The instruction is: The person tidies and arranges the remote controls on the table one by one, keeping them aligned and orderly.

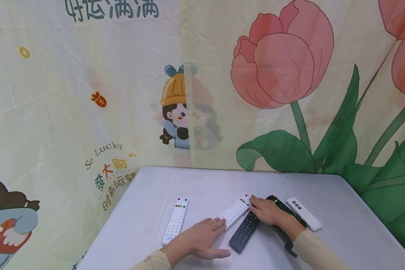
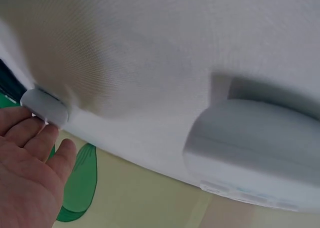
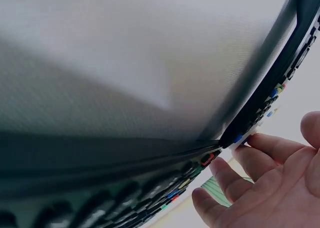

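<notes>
A white remote control (image 1: 235, 213) lies slanted mid-table, between my two hands. My left hand (image 1: 206, 238), fingers extended and thumb apart, has its fingertips at the near end of that remote; the left wrist view shows them against its pale end (image 2: 45, 107). At its far end are the fingertips of my right hand (image 1: 267, 210), which reaches over the top of a dark grey remote (image 1: 244, 232). Under the right wrist runs a black remote (image 1: 291, 213), partly hidden. In the right wrist view, relaxed fingers (image 3: 230, 180) meet the remotes' ends.
Another white remote (image 1: 176, 221) lies to the left of my left hand. A slim white remote (image 1: 304, 213) with a few dark buttons is at the right. Below the right forearm pokes out a dark end (image 1: 289, 245). Behind the white-covered table (image 1: 202, 180) hangs a printed cloth (image 1: 209, 157).
</notes>
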{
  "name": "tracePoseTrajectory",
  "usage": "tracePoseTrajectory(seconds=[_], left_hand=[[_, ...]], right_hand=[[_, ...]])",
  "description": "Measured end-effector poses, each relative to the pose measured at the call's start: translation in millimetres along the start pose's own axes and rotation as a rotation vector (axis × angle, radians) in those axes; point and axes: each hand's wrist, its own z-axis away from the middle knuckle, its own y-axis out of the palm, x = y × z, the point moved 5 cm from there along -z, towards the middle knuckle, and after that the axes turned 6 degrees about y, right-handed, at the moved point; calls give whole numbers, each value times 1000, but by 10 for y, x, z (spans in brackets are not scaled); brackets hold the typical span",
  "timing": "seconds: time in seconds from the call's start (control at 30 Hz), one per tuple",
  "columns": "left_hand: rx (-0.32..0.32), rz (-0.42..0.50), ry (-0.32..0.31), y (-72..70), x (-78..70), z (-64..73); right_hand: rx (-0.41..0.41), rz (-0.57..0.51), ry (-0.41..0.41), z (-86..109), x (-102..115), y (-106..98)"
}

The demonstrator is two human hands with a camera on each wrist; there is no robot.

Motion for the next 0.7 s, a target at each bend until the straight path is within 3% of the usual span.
tracePoseTrajectory(seconds=[0.43, 0.7], left_hand=[[-24, -56, 38, -11, -15, 98], [-25, -35, 41, 6, -20, 123]], right_hand=[[9, 19, -12, -52, 58, 24], [20, 9, 19, -61, 132, 1]])
